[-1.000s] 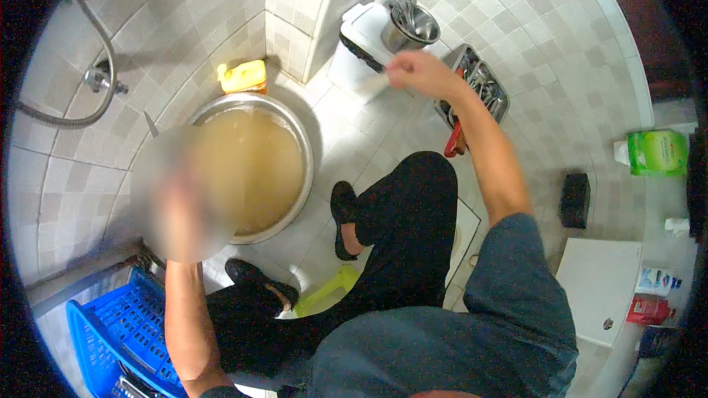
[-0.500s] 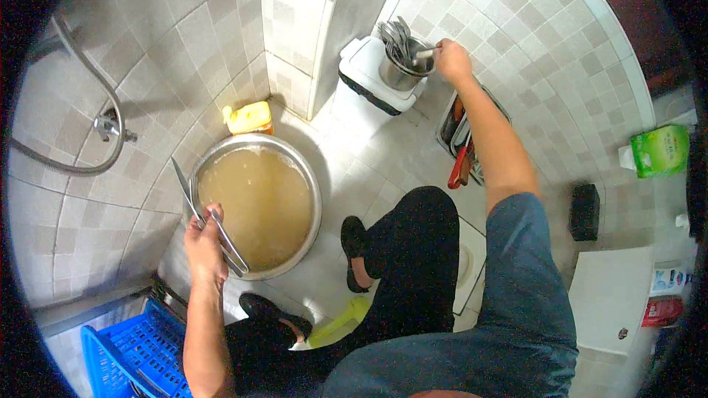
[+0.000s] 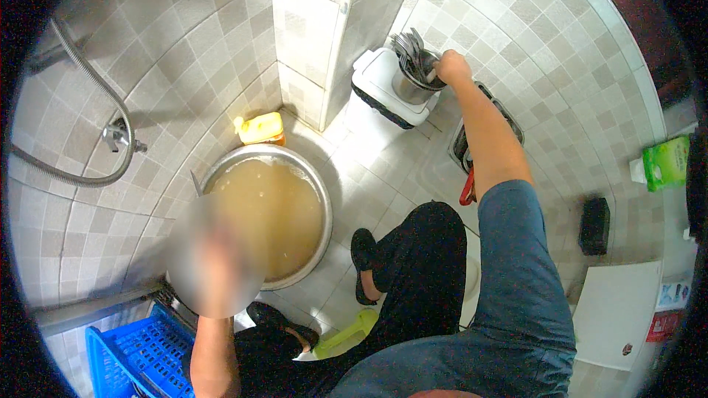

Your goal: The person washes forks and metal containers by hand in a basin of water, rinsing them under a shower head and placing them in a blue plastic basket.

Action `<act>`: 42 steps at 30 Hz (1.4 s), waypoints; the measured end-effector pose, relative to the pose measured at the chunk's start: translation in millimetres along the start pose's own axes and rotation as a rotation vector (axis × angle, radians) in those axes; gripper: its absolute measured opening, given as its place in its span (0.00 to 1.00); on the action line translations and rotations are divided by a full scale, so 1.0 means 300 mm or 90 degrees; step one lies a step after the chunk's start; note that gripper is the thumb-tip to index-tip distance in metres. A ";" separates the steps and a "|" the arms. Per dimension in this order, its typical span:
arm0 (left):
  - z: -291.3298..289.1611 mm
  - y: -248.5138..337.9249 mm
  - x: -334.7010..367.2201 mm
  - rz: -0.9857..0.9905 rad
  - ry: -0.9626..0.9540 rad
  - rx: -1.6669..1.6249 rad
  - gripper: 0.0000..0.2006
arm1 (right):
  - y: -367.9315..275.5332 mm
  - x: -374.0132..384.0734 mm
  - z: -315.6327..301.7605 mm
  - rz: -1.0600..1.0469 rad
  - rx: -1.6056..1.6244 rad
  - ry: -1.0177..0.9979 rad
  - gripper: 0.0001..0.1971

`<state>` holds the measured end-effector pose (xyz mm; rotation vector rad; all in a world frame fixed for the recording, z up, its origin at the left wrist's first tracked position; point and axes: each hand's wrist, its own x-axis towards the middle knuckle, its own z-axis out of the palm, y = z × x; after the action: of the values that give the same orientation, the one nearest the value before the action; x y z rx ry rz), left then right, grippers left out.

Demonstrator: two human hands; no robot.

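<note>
My right hand (image 3: 454, 68) reaches far forward to the rim of a metal cup (image 3: 413, 91). Its fingers are closed around a pale-handled utensil that dips into the cup. Several forks and spoons (image 3: 411, 50) stand upright in there, leaning left. The cup sits on the lid of a white bin (image 3: 375, 74). At the left, my left hand (image 3: 214, 258) is smeared by a blur beside a large metal basin (image 3: 327, 214) of cloudy brownish water (image 3: 284, 214). Only the pointed tip of a long metal utensil (image 3: 195, 183) shows past the blur; the fingers are hidden.
A yellow container (image 3: 261, 129) stands behind the basin. Right of the bin, a rack (image 3: 518, 131) holds a red-handled utensil (image 3: 468, 189), partly behind my right arm. A blue crate (image 3: 140, 354) lies at the lower left. A hose (image 3: 122, 107) hangs on the left wall.
My right hand has come down closer to the cup's rim, lowering the pale-handled utensil. My left hand was clearly seen gripping long metal utensils; now it is blurred. The whole view has shifted slightly.
</note>
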<state>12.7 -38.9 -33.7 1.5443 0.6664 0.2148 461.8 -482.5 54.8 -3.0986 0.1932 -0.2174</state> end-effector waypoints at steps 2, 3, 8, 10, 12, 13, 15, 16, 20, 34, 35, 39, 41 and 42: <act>0.030 -0.002 -0.007 0.005 0.022 -0.044 0.18 | 0.008 0.012 -0.008 -0.003 0.001 0.046 0.13; 0.037 -0.003 -0.007 0.013 0.025 -0.055 0.17 | 0.015 0.007 -0.017 0.021 0.035 0.079 0.13; 0.047 0.002 -0.018 0.037 -0.006 -0.043 0.15 | -0.032 -0.161 -0.082 -0.066 0.119 0.111 0.12; 0.029 -0.010 -0.009 0.045 -0.021 -0.023 0.14 | -0.132 -0.309 -0.096 -0.236 0.153 0.051 0.14; 0.015 -0.010 -0.009 0.047 -0.023 -0.011 0.13 | -0.257 -0.509 -0.090 -0.412 0.268 -0.104 0.14; 0.021 -0.008 -0.012 0.061 -0.016 -0.023 0.15 | -0.336 -0.614 -0.108 -0.448 0.301 -0.259 0.14; 0.036 -0.016 -0.017 0.087 -0.004 -0.052 0.18 | -0.449 -0.837 -0.133 -0.588 0.525 -0.378 0.11; 0.017 -0.005 -0.027 0.091 -0.008 -0.055 0.19 | -0.522 -0.940 -0.181 -0.594 0.542 -0.503 0.11; 0.037 0.001 -0.049 0.093 -0.010 -0.028 0.21 | -0.648 -1.153 -0.236 -0.518 0.621 -0.742 0.16; 0.007 0.109 -0.067 -0.020 0.036 -0.165 0.11 | -0.762 -1.296 -0.104 -0.581 0.629 -0.685 0.08; 0.020 0.168 -0.076 -0.176 0.077 -0.238 0.11 | -0.753 -1.278 -0.138 -0.584 0.597 -0.672 0.07; 0.002 0.202 -0.062 -0.141 0.115 -0.229 0.10 | -0.710 -1.220 -0.120 -0.619 0.549 -0.553 0.07; -0.036 0.193 -0.036 -0.126 0.130 -0.251 0.10 | -0.698 -1.194 -0.134 -0.614 0.514 -0.492 0.08; -0.057 0.187 -0.024 -0.117 0.139 -0.266 0.11 | -0.699 -1.183 -0.149 -0.565 0.530 -0.543 0.09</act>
<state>13.5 -25.3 23.7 1.0614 0.8696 0.3631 132.2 -231.0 58.2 -1.9873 -0.9909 0.7790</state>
